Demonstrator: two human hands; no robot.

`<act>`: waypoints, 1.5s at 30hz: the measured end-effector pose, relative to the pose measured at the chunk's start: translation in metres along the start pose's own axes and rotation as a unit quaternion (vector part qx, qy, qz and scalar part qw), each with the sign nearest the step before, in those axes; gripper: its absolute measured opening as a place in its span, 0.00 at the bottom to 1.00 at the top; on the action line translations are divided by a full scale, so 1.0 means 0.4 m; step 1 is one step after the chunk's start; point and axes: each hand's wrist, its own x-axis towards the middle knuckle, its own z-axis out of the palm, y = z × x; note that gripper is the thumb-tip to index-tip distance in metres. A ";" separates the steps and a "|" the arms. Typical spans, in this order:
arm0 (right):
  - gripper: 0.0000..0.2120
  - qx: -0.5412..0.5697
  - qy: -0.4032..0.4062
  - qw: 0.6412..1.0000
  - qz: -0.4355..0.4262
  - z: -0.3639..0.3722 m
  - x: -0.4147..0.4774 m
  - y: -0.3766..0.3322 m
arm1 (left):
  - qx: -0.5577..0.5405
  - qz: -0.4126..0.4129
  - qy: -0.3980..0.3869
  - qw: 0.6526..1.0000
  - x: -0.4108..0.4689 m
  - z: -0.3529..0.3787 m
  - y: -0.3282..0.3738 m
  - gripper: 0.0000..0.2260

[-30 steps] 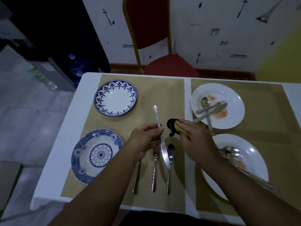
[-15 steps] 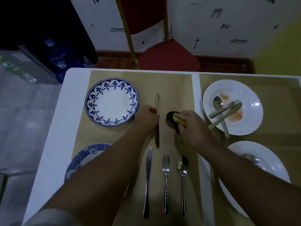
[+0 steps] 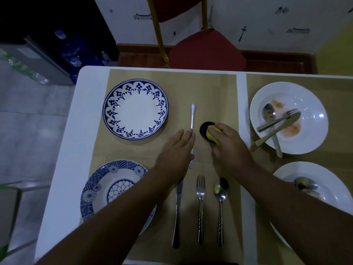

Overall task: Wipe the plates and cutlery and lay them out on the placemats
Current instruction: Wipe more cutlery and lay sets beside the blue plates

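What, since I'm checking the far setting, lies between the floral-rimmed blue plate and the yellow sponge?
A table knife lies there on the placemat, its near part under the left hand; the head view shows it.

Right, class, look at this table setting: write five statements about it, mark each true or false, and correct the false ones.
1. The right hand grips a yellow sponge. True.
2. The far white plate is clean. False: it carries orange smears and used cutlery.
3. The near knife, fork and spoon lie side by side on the left placemat. True.
4. The left hand lifts a fork. False: its fingers lie flat on the far knife, which lies on the placemat.
5. Both blue-patterned plates hold cutlery. False: the far blue plate and the near blue plate hold none.
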 end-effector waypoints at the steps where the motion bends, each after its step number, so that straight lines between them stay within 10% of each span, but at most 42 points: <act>1: 0.27 0.005 -0.004 1.000 -0.005 0.003 0.003 -0.004 | 0.008 -0.006 -0.007 1.000 -0.004 0.005 -0.001 0.30; 23: 0.30 0.021 0.004 1.000 -0.002 -0.028 -0.013 -0.054 | -0.010 -0.044 0.007 0.999 -0.028 -0.028 0.012 0.27; 45: 0.29 0.081 0.114 0.987 0.074 -0.285 -0.564 0.317 | -0.003 0.014 -0.006 1.000 -0.123 0.111 0.668 0.27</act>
